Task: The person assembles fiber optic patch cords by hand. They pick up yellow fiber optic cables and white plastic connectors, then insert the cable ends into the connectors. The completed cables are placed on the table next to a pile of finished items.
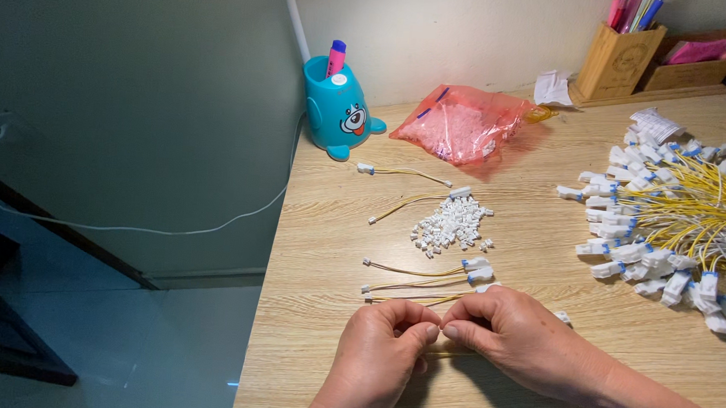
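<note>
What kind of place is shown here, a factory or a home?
Probably a home desk used for piecework: a wooden table against a wall, a cartoon-shaped blue pen holder, and a large bundle of yellow wires with white connectors beside a pile of small white parts.

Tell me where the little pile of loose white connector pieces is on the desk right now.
In the head view the pile of white connector pieces lies mid-desk, just beyond the hands, below the red plastic bag and left of the big bundle of yellow wires.
</note>
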